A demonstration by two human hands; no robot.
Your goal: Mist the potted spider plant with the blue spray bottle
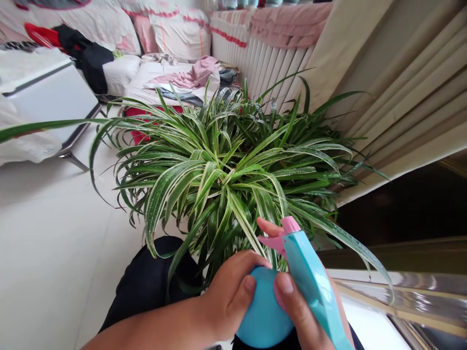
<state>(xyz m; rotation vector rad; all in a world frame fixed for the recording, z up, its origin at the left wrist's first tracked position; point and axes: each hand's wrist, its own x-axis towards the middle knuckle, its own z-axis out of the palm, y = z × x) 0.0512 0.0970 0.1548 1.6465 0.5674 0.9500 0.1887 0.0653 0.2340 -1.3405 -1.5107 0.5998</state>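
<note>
In the head view a light blue spray bottle [263, 311] with a pink nozzle [290, 224] and trigger is held low at the front, its nozzle toward the plant. My left hand [229, 291] wraps round the left side of the bottle's round body. With my right hand [301, 308] I grip the neck, thumb across the near side and a finger reaching past the trigger; the other fingers are mostly hidden. Just beyond both hands spreads a large spider plant [219, 170] with long green and white striped leaves. Water drops show on several leaves. Its pot is hidden by the foliage.
A beige curtain [412, 97] hangs close on the right, above a window-side ledge [408, 287]. Behind the plant is a sofa with draped covers [178, 36] and loose clothes [193, 75]. A white table [51, 92] stands at left on the pale tiled floor [47, 233].
</note>
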